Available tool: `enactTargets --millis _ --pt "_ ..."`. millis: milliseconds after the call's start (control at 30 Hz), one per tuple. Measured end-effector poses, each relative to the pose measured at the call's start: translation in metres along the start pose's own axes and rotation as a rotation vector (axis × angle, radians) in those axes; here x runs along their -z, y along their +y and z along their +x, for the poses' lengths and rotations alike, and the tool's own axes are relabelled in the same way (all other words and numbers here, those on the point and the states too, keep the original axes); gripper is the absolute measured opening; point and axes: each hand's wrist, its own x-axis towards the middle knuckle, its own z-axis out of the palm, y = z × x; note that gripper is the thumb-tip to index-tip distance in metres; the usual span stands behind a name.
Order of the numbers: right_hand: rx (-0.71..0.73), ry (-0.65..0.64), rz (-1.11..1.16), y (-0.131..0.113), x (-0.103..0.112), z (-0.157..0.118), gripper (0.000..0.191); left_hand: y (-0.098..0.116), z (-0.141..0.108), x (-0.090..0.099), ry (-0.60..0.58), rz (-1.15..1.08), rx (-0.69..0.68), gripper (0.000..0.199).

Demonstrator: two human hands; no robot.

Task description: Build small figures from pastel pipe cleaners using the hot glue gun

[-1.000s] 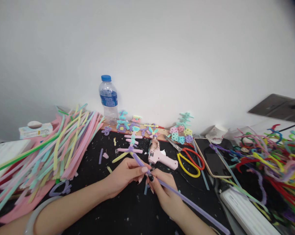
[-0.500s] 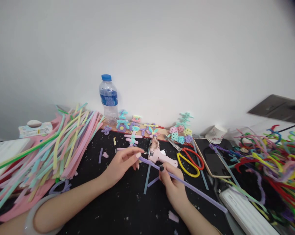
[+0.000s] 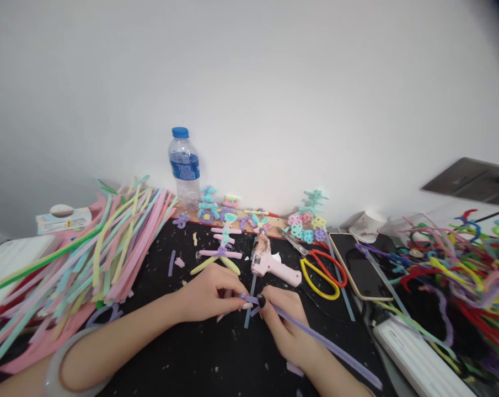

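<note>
A long purple pipe cleaner (image 3: 332,345) runs between my hands and trails off to the lower right. Near its upper end my left hand (image 3: 212,294) pinches it between thumb and finger. My right hand (image 3: 285,320), with a dark thumbnail showing, grips it just beside the left. Beyond my hands lies a pink glue gun (image 3: 278,269), a clear bluish glue stick (image 3: 250,309) sticking out of it. Behind my left hand rests a figure of pink, yellow and teal pipe cleaners (image 3: 223,245).
Pastel pipe cleaners (image 3: 125,237) are heaped at left, brighter ones (image 3: 472,281) at right. Scissors (image 3: 321,270), a phone (image 3: 359,270), a paper cup (image 3: 367,226) and a white power strip (image 3: 418,353) lie on the right. A water bottle (image 3: 184,165) stands against the wall.
My left hand has moved down and right, closing the gap to my right hand, which has shifted slightly left and down. The pipe-cleaner figure behind them shows more fully.
</note>
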Motion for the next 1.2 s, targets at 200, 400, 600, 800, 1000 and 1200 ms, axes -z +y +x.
enactTargets --millis 200,400,600,800,1000,1200 --pt "-0.009 -0.029 0.045 -0.001 -0.003 0.000 0.031 0.002 0.001 -0.008 -0.170 -0.499 0.288 0.021" --pt "-0.036 -0.023 0.041 -0.003 -0.003 0.001 0.032 -0.001 0.001 -0.013 -0.179 -0.611 0.267 0.022" --pt "-0.032 0.017 0.064 0.004 -0.005 -0.003 0.031 -0.003 0.002 -0.017 -0.163 -0.658 0.237 0.018" --pt "-0.046 -0.062 0.090 0.005 -0.007 -0.003 0.033 -0.003 -0.002 -0.021 -0.260 -0.718 0.301 0.013" --pt "-0.029 -0.116 0.123 0.003 -0.008 -0.003 0.032 -0.001 -0.004 -0.023 -0.282 -0.733 0.352 0.018" --pt "-0.014 0.044 0.143 0.005 -0.007 -0.001 0.029 -0.001 -0.001 -0.023 -0.058 -0.706 0.289 0.026"
